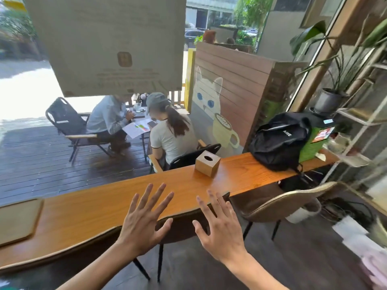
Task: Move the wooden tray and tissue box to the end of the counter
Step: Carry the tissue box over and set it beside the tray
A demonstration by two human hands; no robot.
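**Both hands up and empty over the counter**

Left hand (144, 220) and right hand (219, 229) are both spread wide, fingers splayed, palms facing away, holding nothing. They hover side by side above the near edge of the long orange-brown wooden counter (100, 208), roughly at its middle.

The small square wooden tissue box (207, 163) (oval slot on top) sits further along, close to the counter's far edge. The flat pale wooden tray (17, 218) lies at the counter's left end, partly cut off by the frame, well apart from the box.

A black fabric backpack (279, 141) rests at the right end, leaning against a green box (310, 149). A curved brown chair (278, 204) is tucked beside the near edge.
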